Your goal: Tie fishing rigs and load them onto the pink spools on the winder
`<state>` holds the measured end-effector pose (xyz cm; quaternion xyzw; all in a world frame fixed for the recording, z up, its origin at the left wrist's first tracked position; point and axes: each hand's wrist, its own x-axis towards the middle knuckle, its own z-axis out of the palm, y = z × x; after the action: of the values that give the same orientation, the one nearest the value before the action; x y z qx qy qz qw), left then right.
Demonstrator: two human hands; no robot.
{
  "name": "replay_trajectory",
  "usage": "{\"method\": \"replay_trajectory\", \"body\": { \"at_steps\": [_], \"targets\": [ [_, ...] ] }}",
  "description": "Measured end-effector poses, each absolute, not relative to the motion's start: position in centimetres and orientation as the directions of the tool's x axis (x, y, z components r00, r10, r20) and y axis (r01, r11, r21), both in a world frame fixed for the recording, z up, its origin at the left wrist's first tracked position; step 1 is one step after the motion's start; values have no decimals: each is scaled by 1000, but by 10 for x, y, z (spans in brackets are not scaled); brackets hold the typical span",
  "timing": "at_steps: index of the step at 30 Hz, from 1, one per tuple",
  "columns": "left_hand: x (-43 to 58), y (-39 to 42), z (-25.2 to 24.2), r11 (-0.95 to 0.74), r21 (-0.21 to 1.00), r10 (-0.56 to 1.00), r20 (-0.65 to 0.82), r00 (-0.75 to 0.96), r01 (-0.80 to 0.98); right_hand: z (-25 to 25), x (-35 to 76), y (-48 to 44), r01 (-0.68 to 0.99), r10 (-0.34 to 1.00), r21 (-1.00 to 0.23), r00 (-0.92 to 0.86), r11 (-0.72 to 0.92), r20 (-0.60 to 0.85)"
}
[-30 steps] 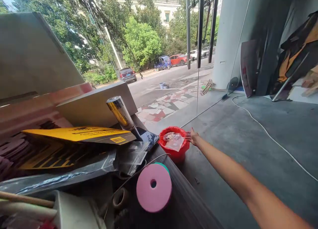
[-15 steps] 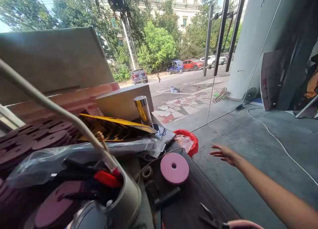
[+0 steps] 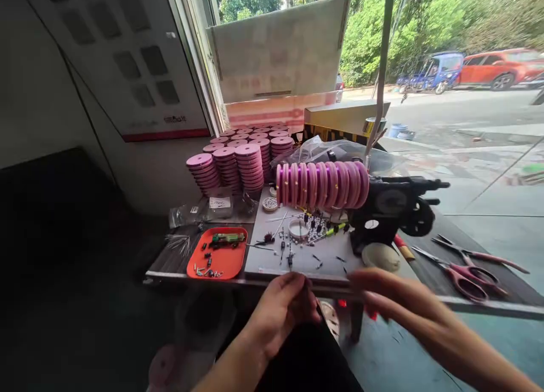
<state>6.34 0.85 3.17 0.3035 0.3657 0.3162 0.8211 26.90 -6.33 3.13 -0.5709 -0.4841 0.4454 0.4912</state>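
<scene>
The orange tray [image 3: 234, 260] looks smooth plastic, the pink spools [image 3: 250, 172] matt foam.

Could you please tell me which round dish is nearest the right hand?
The large cream dish by the black machine's base, just beyond the right hand; the others lie farther left.

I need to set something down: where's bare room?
Bare: the front left corner of the white mat, beside the orange tray, and that of the table, in front of wires. Crowded: the mat's middle, with beads and a dish, and the right end, with scissors and pliers.
</scene>
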Motion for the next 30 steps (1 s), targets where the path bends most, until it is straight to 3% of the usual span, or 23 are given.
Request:
{"method": "replay_trajectory", "body": {
  "at_steps": [2,5,9,13,16,22,30],
  "targets": [
    [63,7,30,587,740,766,-378,520,-327,37,230,-38,25,993,-993,-17,-119,-119],
    [59,8,31,535,760,797,-310,518,-369,45,200,-6,-130,993,-985,-43,-116,-111],
    [48,10,30,529,760,799,-295,524,-378,47,186,12,-186,996,-981,-74,-57,-44],
    [38,6,28,546,736,789,-293,539,-399,38,179,12,-262,987,-954,-105,-146,-122],
    [33,3,27,560,709,772,-259,580,-429,31,175,11,-238,979,-951,-102,-198,-179],
    [26,5,20,621,663,713,-255,653,-419,26,176,8,-134,980,-980,-157,-148,-126],
    [25,2,15,531,768,738,-212,641,-358,30,178,3,-128,978,-990,-205,-65,-37]
  ]
}}
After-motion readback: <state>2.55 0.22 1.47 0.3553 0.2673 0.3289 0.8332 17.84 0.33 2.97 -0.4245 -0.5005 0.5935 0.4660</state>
